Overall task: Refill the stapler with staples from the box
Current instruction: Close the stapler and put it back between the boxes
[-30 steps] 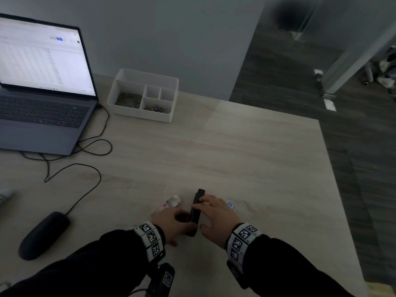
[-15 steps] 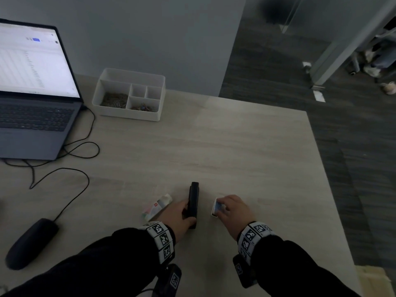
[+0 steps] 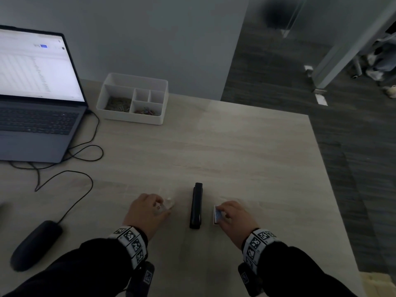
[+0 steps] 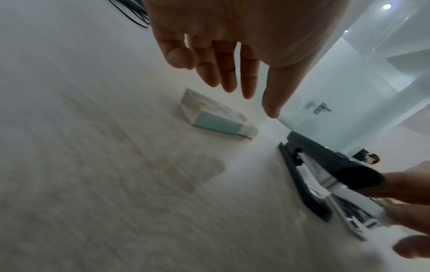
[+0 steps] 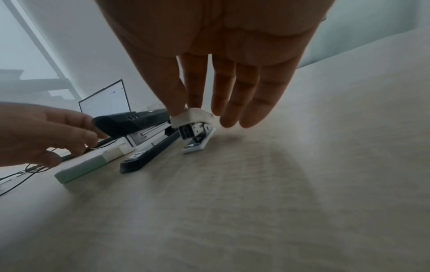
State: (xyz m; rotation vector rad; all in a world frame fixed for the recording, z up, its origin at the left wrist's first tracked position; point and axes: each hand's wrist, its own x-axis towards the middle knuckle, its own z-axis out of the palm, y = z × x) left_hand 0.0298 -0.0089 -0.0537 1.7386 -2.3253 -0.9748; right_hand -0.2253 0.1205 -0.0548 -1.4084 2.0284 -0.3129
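Black stapler [image 3: 196,205] lies free near the table's [image 3: 235,157] front edge. Our left hand [image 3: 147,211] has left it and reaches open-fingered over the staple box [image 4: 216,117], while our right hand [image 3: 233,215] pinches a small white piece [image 5: 193,115] beside it. Fetching staples looks next.

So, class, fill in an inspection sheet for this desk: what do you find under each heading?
Surface: pale wooden table, no spills seen.
Job's things: black stapler between the hands, top raised off its base; staple box lying flat to its left.
Clutter: white divided tray with small bits in two sections; open laptop; dark mouse.
Hands: left hand over the staple box, grip unclear; right hand pinches a small white item.
Cables: black cable looping across the table.
Surroundings: grey wall, dark floor.
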